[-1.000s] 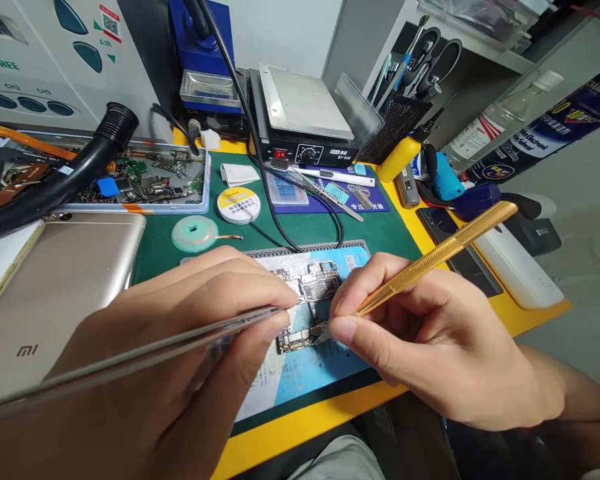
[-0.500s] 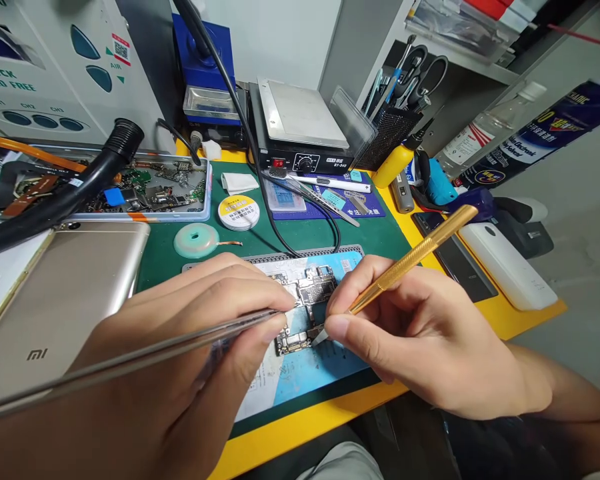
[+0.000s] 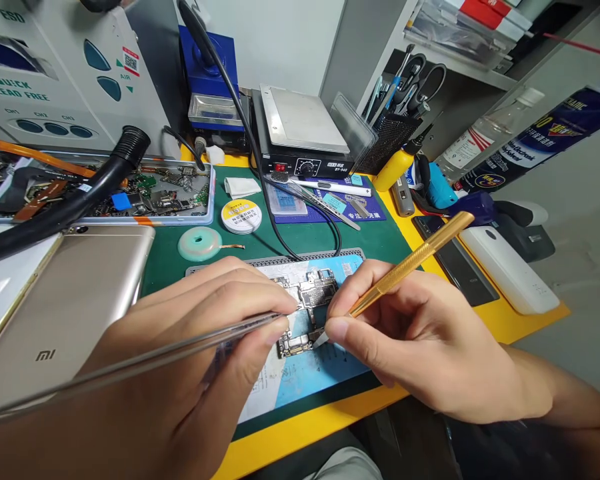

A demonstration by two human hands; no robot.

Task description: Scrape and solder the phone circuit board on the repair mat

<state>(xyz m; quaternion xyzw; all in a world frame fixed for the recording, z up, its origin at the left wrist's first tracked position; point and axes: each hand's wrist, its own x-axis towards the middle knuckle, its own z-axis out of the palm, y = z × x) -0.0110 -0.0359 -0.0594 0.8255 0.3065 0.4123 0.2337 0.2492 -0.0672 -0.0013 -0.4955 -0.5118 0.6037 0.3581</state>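
A bare phone circuit board [image 3: 318,295] lies on a blue and white work pad [image 3: 300,392] in front of me. My left hand [image 3: 225,293] is closed round a pair of metal tweezers [image 3: 175,352], pinched between thumb and forefinger at the board's left side. Their tips are hidden by my fingers. In my right hand [image 3: 430,340] I grip a gold-handled craft knife [image 3: 414,267] like a pen. Its pale blade points down at the board's lower right part; whether it touches cannot be made out.
A gold phone [image 3: 90,293] lies left, below a tray of scrap boards [image 3: 207,213] crossed by a black hose [image 3: 80,193]. Behind the pad are a mint coil disc [image 3: 199,244], a round tin [image 3: 241,217] and a heating plate [image 3: 305,120]. A white device [image 3: 510,270] lies right.
The whole view has shifted slightly, so things at the left sit a little lower and further right. Both hands keep nearly the same pose, with the same tools in them.
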